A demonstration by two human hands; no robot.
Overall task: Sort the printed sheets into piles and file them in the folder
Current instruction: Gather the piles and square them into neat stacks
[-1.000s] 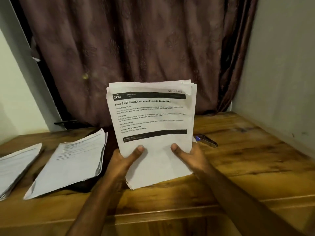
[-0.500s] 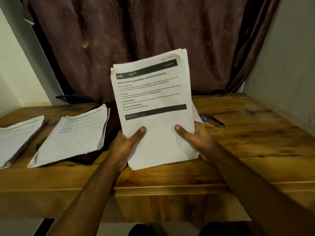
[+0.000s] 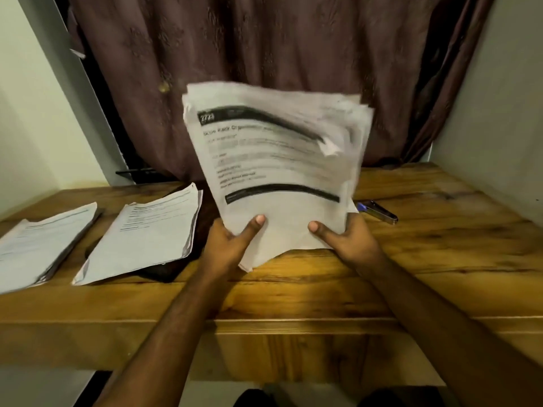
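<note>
A wooden table (image 3: pixel 382 289) with strong grain stands against a dark maroon curtain (image 3: pixel 264 54), pale walls on either side. Two piles of printed sheets lie on its left part: the far-left pile (image 3: pixel 41 245) and the nearer pile (image 3: pixel 147 233), which rests on a dark object. A blue-ended stapler (image 3: pixel 379 212) lies to the right. The held stack of sheets (image 3: pixel 276 171) stands upright above the table's middle, blurred, its top corners fanned. The left hand (image 3: pixel 232 248) and right hand (image 3: pixel 346 239) each grip its lower edge, thumbs pressed on the front.
</note>
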